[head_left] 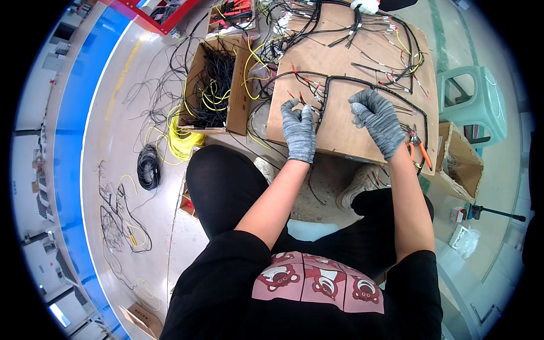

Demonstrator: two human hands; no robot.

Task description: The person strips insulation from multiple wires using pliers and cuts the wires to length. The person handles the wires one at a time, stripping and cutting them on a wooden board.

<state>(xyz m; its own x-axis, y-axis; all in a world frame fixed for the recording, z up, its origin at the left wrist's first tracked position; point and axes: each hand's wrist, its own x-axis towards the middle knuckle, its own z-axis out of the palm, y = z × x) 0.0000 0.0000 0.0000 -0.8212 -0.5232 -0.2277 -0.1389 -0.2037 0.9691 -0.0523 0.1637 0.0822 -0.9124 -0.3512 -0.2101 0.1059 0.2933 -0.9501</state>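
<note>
Both gloved hands on the black wire harness (362, 84)

Our left hand (298, 129) pinches a branch at its fingertips; our right hand (377, 119) curls onto the trunk beyond its fingers. Pulling unevenly could, we judge, drag red-tipped leads off the wooden board (340, 127).

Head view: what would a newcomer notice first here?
Two grey-gloved hands, left hand and right hand, work on a black wire harness spread over a wooden board. To the left stands a cardboard box full of black and yellow wires, with a yellow wire coil beside it.
</note>
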